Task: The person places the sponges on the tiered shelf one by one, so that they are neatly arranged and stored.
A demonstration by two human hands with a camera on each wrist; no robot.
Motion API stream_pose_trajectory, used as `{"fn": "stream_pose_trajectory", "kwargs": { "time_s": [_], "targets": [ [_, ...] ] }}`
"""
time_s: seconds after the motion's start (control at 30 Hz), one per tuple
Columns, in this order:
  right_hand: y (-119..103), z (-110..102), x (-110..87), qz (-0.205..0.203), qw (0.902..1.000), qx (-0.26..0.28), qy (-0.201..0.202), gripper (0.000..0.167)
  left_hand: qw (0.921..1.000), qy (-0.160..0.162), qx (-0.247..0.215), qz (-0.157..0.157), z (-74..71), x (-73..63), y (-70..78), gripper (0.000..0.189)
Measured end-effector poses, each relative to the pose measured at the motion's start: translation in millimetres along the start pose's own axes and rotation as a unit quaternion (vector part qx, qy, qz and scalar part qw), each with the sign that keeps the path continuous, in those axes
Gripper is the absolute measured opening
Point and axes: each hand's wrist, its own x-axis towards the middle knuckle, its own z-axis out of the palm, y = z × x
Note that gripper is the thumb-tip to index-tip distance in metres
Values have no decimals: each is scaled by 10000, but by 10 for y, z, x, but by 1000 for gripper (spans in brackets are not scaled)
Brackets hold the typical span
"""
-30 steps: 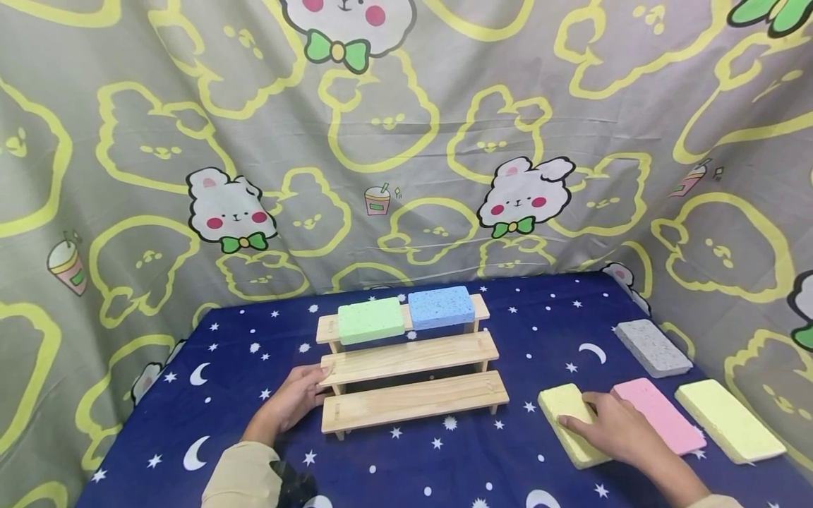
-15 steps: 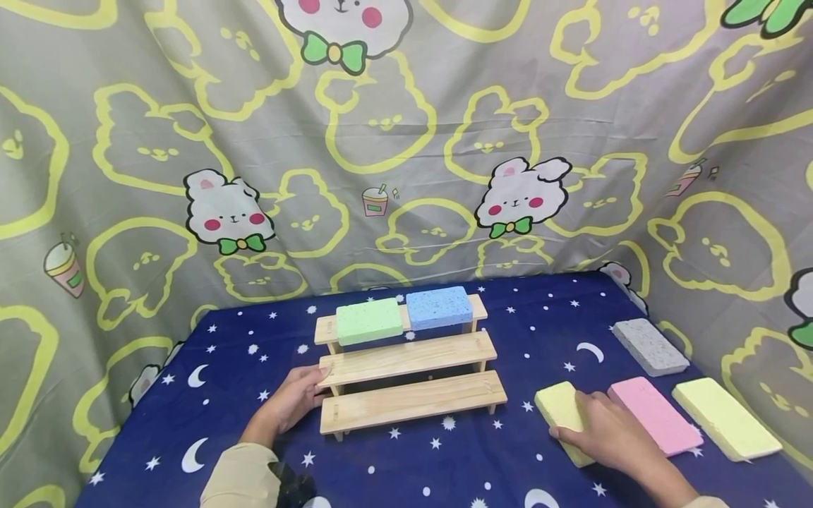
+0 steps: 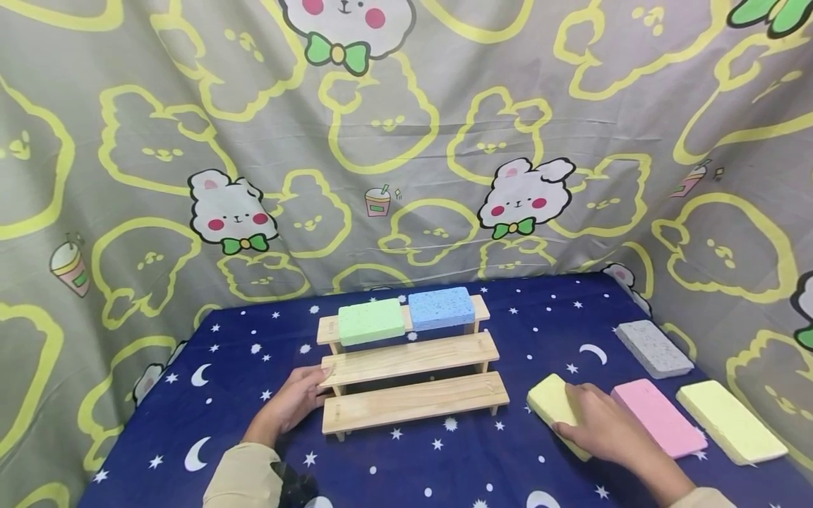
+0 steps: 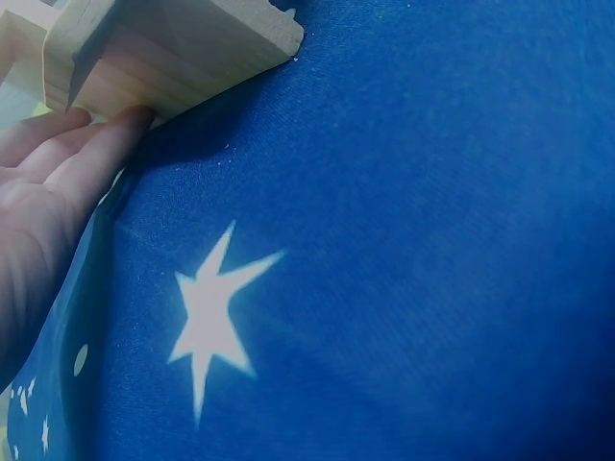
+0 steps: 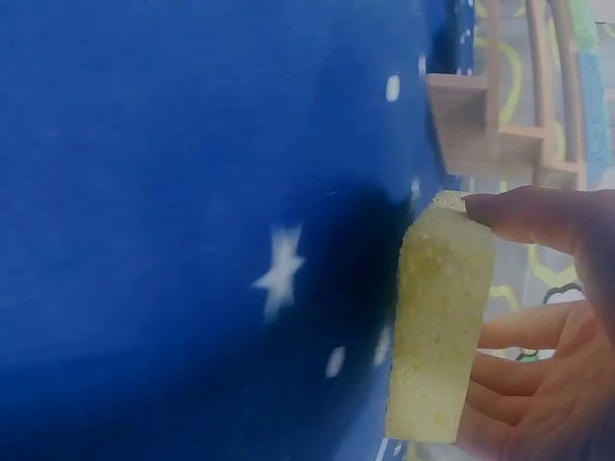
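Observation:
A three-step wooden stand [image 3: 413,360] is on the dark blue cloth. My left hand [image 3: 295,402] grips its left end at the middle step, thumb on top; in the left wrist view the fingertips touch the wood. A green sponge [image 3: 371,321] and a blue sponge [image 3: 441,308] lie side by side on the top step. To the right of the stand, my right hand [image 3: 603,427] holds a yellow sponge [image 3: 551,402] between thumb and fingers. In the right wrist view that sponge [image 5: 442,327] appears raised off the cloth, with a shadow below.
Farther right on the cloth [image 3: 495,466] lie a pink sponge [image 3: 659,418], another yellow sponge [image 3: 730,422] and, behind them, a grey sponge [image 3: 654,348]. A patterned curtain [image 3: 406,141] hangs around the back and sides.
My right hand has closed around the near yellow sponge and shifted it slightly left and up, tilting it. My left hand and the stand have stayed put.

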Motion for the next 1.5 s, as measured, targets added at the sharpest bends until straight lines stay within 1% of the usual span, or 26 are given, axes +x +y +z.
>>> {"fn": "stream_pose_trajectory", "kwargs": {
  "time_s": [0.07,0.17,0.27,0.43,0.53,0.73,0.9,1.07,1.2,1.27,1.33,1.5],
  "targets": [
    [-38,-43,14,-55,9999,138,-13,63,10000,11,31,3,4,1,3,55],
    [-109,-132,31,-87,9995,295,-124,68,9999,42,92,-19,8,6,8,56],
    [-197,-232,46,-120,9988,423,-230,69,9998,83,158,-39,8,9,12,57],
    [-381,-368,90,-347,9968,647,-322,69,9997,130,176,-68,6,3,19,58],
    [-510,-407,125,-578,9947,790,-324,67,9997,128,190,-49,6,-1,19,58],
    [-760,-393,209,-1070,9891,935,-385,61,9999,69,84,-49,10,-6,13,55],
    [-960,-358,316,-1490,9848,804,-395,56,9999,83,75,-2,17,-4,8,56],
    [-1116,-308,455,-1836,9790,774,-434,51,10000,20,50,47,21,5,-1,57],
    [-1217,-265,556,-1926,9757,836,-633,51,10000,49,56,11,22,3,-8,55],
    [-1271,-249,604,-1942,9752,810,-692,53,9999,131,31,-31,24,8,-4,54],
    [-1334,-235,653,-1971,9746,766,-736,55,9998,183,32,-65,18,9,-2,54],
    [-1498,-186,776,-2200,9700,691,-775,54,9998,156,42,-123,-7,4,-6,57]
  ]
}}
